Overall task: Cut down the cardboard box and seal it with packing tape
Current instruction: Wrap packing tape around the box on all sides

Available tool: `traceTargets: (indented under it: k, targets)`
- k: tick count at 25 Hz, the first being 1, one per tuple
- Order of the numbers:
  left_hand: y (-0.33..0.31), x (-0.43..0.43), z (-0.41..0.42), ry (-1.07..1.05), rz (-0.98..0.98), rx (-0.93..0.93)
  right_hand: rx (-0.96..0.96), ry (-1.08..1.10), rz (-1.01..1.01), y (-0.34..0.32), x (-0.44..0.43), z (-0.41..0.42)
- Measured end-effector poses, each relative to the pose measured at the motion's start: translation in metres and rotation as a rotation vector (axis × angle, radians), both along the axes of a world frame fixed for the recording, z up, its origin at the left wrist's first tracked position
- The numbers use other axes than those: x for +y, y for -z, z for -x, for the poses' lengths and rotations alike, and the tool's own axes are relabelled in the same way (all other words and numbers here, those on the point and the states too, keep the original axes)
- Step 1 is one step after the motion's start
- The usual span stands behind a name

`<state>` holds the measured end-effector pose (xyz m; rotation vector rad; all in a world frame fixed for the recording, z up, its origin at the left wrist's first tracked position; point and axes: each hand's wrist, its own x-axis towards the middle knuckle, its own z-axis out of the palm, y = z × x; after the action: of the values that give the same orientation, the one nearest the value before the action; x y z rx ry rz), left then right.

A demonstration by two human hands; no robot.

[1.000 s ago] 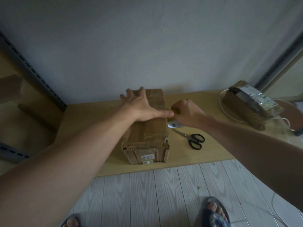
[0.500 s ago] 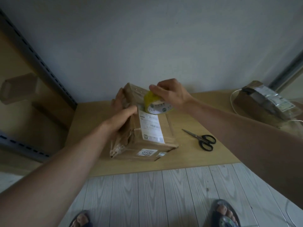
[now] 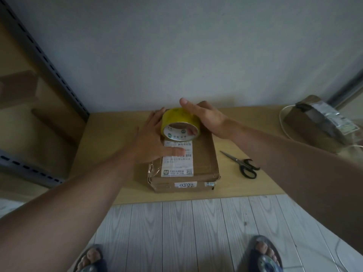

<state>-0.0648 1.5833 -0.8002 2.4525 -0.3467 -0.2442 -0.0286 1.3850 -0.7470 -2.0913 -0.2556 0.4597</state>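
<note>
A brown cardboard box lies flat on the low wooden table, its white shipping label facing up. My left hand presses flat on the box's left half, fingers straight, thumb across the label. My right hand grips a yellow roll of packing tape at the box's far end, thumb over the top and a finger showing through the core. The box's far edge is hidden behind the roll and hands.
Black-handled scissors lie on the table right of the box. A wrapped parcel with a white cable sits at the far right. Metal shelving stands at the left. My sandalled feet are on the pale plank floor.
The box was tipped over from standing on end and now lies flat, label up. My right hand picked up the tape roll and brought it onto the box's far end.
</note>
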Motion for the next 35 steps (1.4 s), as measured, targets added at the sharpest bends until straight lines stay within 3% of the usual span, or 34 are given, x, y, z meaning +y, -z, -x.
traceTargets:
  k: [6, 10, 14, 30, 35]
  targets:
    - [0.012, 0.008, -0.005, 0.028, -0.221, -0.033, -0.159, -0.069, 0.176, -0.030, -0.038, -0.015]
    - [0.011, 0.011, -0.003, 0.044, -0.254, -0.032, -0.371, -0.030, 0.483, -0.039, -0.076, -0.019]
    - [0.008, 0.009, -0.001, 0.040, -0.248, 0.008, -0.333, 0.001, 0.641, -0.022, -0.107, -0.005]
    - [0.011, 0.008, -0.004, 0.068, -0.219, 0.035, -0.407, -0.014, 0.621, 0.045, -0.119, 0.020]
    - [-0.024, -0.014, -0.009, 0.039, -0.489, 0.045, -0.307, -0.018, 0.621, 0.065, -0.092, 0.025]
